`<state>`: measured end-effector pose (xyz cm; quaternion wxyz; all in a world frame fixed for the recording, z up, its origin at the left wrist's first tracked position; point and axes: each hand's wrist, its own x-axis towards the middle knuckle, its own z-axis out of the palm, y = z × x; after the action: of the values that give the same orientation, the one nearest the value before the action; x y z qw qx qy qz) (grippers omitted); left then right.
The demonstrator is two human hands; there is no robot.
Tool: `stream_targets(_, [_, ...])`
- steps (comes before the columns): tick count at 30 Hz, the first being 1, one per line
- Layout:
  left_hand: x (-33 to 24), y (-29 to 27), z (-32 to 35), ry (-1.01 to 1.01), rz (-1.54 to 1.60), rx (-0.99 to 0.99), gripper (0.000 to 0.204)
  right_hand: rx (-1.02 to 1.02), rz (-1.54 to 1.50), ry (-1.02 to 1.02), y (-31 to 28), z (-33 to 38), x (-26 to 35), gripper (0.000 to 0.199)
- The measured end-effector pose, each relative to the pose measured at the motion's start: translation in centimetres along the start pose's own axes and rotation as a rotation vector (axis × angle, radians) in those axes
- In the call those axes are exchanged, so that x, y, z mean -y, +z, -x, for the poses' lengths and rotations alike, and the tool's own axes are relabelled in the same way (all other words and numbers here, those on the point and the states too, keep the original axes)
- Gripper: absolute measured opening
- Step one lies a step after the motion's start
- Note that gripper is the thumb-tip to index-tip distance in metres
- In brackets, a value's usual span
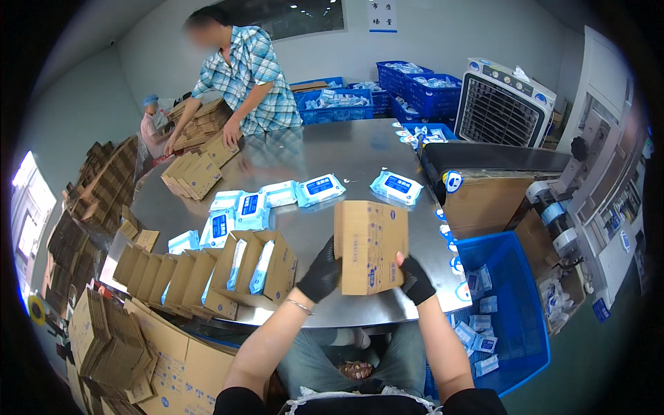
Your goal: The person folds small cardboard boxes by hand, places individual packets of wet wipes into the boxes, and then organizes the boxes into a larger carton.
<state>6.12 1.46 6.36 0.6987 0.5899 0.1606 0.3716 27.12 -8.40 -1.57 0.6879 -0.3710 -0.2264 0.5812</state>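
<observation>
A small brown cardboard box (372, 247) is held up over the near edge of the metal table, gripped from both sides. My left hand (321, 271), in a black glove, is closed on its left side. My right hand (417, 279), in a black glove with bare fingertips, presses its lower right side. Just beyond the box lies a blue-and-white wipes pack (396, 188). Several more packs (250, 210) lie overlapping to the left. Left of my left hand stands a row of open boxes (280, 271), some with packs inside. The held box's inside is hidden.
The metal table (346, 152) spreads ahead. A blue crate (529, 311) with packs stands at my right, below a conveyor (498, 158). Flattened cartons (104, 332) are piled at lower left. Across the table a co-worker (249, 79) handles cartons; filled blue baskets (335, 104) stand behind.
</observation>
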Motion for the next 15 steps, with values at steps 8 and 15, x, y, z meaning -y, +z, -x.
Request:
stream_targets(8, [3.9, -8.5, -1.4, -0.348, -0.445, -0.365, 0.072, 0.436, 1.733, -0.799, 6.4, -3.7, 8.0, 0.033])
stream_targets(15, [-0.6, -8.0, -2.0, -0.457, -0.922, -0.275, 0.051, 0.788, 1.761, -0.427, 9.0, -7.6, 4.3, 0.068])
